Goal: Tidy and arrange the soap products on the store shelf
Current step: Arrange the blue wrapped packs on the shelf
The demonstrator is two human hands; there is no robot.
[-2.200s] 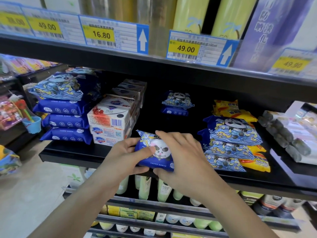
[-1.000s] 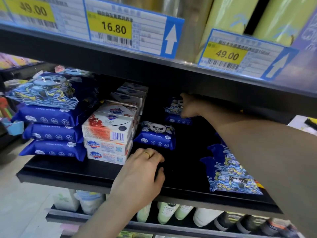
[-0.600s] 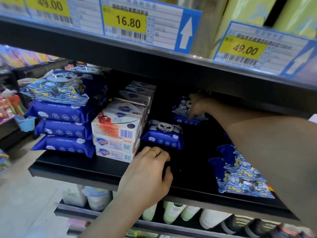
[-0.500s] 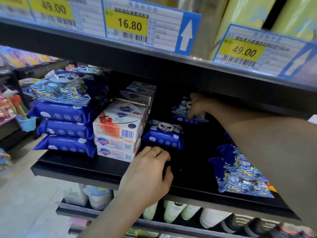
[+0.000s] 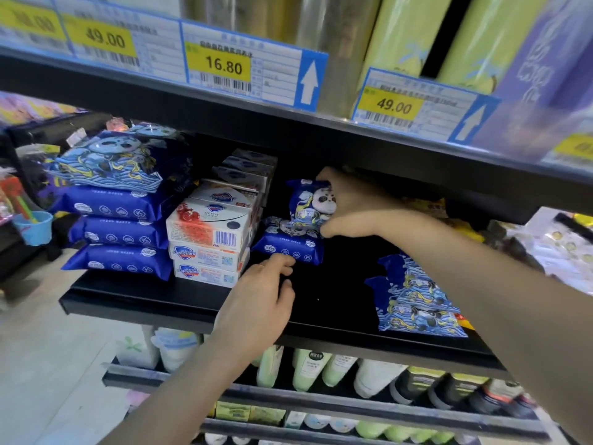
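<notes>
I am working at the black shelf (image 5: 154, 293), with the big blue packs (image 5: 118, 232) sitting stacked at its left end, the soap boxes (image 5: 208, 239) stacked just beside them, and a loose heap of panda packs (image 5: 414, 300) lying well apart on the right. Mid-shelf, a small blue pack (image 5: 288, 244) is lying flat just beside the boxes. My right hand (image 5: 349, 203) is gripping a panda soap pack (image 5: 309, 202), thumb under and fingers curled over the top, holding it tilted up on edge right above the flat one, its lower edge touching or nearly touching. My left hand (image 5: 256, 303) is resting on the shelf front with fingers loosely extended, holding nothing, fingertips (image 5: 282, 261) just reaching the flat pack's front edge. Judging the risks: the wrapper is looking slick and pillowy, so a tilted release could be sending the pack sliding off the one below or skewing it against the boxes. The upper shelf is sitting close over my knuckles, so lifting could be knocking the pack loose. My left fingers could also be nudging the bottom pack out of line.
</notes>
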